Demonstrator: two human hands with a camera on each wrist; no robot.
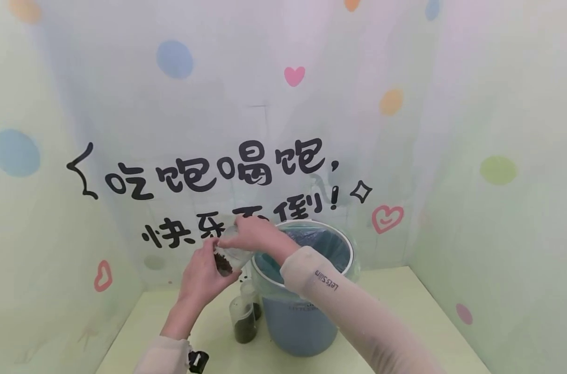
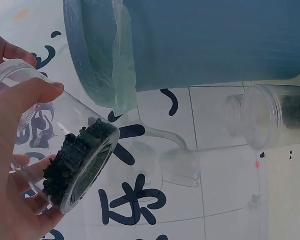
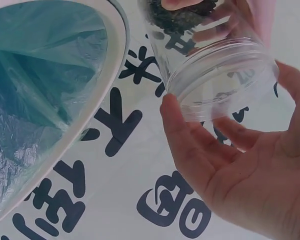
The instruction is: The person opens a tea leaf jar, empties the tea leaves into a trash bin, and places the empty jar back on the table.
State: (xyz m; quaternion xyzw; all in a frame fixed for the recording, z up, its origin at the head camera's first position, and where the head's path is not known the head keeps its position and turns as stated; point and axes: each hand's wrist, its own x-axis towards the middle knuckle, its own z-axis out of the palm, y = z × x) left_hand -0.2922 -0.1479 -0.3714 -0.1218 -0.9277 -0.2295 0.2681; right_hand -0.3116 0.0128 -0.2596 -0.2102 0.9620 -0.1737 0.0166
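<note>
My left hand (image 1: pixel 203 272) grips the body of a clear plastic jar (image 2: pixel 82 112), its thumb along one side and fingers curled round the other. Dark, crumbly pieces (image 2: pixel 75 155) lie heaped at the jar's base. The jar is tilted, its top end toward my right hand (image 1: pixel 260 236). In the right wrist view, the fingers and thumb of that hand curl round the clear round lid (image 3: pixel 225 80) at the jar's top. Both hands are raised beside the left rim of a blue bin (image 1: pixel 299 322).
A thin translucent liner (image 3: pixel 45 90) covers the bin's inside and hangs over its rim. Left of the bin, a clear jar (image 1: pixel 244 319) with dark contents stands on the pale table (image 1: pixel 208 353), another behind it. Behind rises a wall (image 1: pixel 246 119) with black lettering.
</note>
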